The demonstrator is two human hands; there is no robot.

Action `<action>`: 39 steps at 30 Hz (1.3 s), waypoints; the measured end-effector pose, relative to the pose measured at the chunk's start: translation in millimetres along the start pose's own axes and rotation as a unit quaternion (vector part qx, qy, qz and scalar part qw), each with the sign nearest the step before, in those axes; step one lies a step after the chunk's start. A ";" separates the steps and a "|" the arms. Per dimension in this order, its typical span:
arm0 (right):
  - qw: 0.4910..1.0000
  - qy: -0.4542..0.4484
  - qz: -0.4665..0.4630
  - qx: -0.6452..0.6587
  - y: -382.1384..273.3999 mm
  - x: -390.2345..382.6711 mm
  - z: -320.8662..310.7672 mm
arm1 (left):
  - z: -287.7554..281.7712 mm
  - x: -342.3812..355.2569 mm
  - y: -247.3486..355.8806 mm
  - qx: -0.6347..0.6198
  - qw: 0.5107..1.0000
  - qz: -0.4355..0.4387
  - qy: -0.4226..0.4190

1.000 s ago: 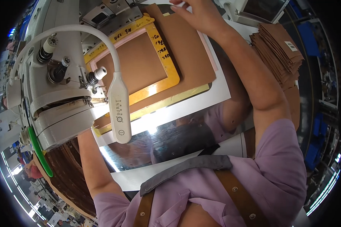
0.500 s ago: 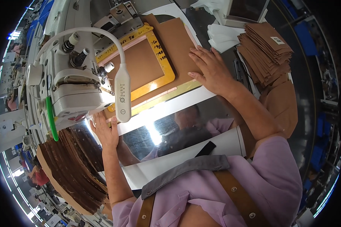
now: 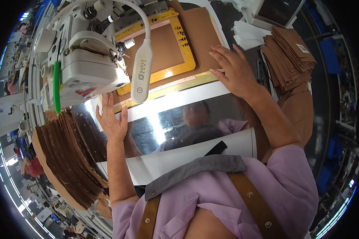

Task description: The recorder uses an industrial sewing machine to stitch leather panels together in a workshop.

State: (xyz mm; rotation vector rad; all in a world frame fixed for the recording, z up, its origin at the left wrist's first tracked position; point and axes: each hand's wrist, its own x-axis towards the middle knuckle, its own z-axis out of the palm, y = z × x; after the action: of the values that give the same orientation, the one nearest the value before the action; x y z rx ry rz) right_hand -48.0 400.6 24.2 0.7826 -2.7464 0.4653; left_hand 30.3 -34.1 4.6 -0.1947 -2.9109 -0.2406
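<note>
A yellow clamp frame with handwritten marks lies on a brown sheet of material beside a white sewing machine. A clear yellowish strip runs along the sheet's near edge. Fingers spread and holding nothing, my left hand rests by that strip's left end, just below the machine head. My right hand is open over the right near corner of the brown sheet, fingertips on or just above it; contact is hard to tell. The machine's needle area is partly hidden behind a white lamp.
Stacked brown pieces and white sheets lie at the right. A pile of dark brown pieces sits at the left. Between me and the machine is a shiny metal plate with a white sheet near my body.
The view has shifted, so the machine, frame and table sit higher in the picture. My right hand has slid slightly toward me on the brown sheet; my left hand stays nearly in place.
</note>
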 end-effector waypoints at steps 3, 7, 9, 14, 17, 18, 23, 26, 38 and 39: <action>0.999 -0.040 -0.001 0.018 -6.8 -25.8 2.3 | 5.4 -14.8 -0.1 0.000 1.000 -0.003 0.002; 0.998 -0.064 -0.001 0.020 -5.3 -40.0 6.6 | 5.4 -13.3 -0.4 0.022 1.000 -0.010 -0.014; 0.998 -0.066 -0.001 0.014 -4.4 -39.8 7.7 | 5.1 -10.4 2.4 0.017 1.000 -0.015 -0.010; 0.998 -0.060 -0.008 0.012 -5.5 -39.2 9.3 | 4.2 -18.9 1.7 0.029 0.999 -0.031 0.013; 0.998 -0.054 -0.022 0.016 -8.1 -40.1 8.3 | 2.2 -22.2 5.1 0.027 0.998 -0.018 0.050; 0.999 -0.048 -0.018 0.006 -8.2 -39.6 5.4 | 1.9 -22.7 6.7 0.027 0.998 -0.011 0.049; 0.997 -0.058 -0.058 -0.010 -6.5 -44.3 6.8 | 0.7 -33.4 22.9 0.019 0.997 -0.056 0.048; 0.996 -0.061 -0.059 -0.004 -6.8 -42.7 11.0 | 4.2 -35.5 18.2 0.005 0.996 -0.078 0.053; 0.998 -0.024 -0.046 -0.018 -5.9 -45.5 9.0 | 0.3 -28.5 19.7 0.029 0.994 -0.066 0.082; 0.998 -0.019 -0.050 -0.018 -6.6 -45.0 11.1 | 1.3 -31.4 15.9 0.026 0.994 -0.064 0.081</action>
State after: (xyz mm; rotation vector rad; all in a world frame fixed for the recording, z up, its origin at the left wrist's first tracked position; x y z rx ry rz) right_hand -8.9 412.1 1.2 0.9235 -2.7255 0.3840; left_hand 62.8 -21.9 -1.3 0.0198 -2.7676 -0.1918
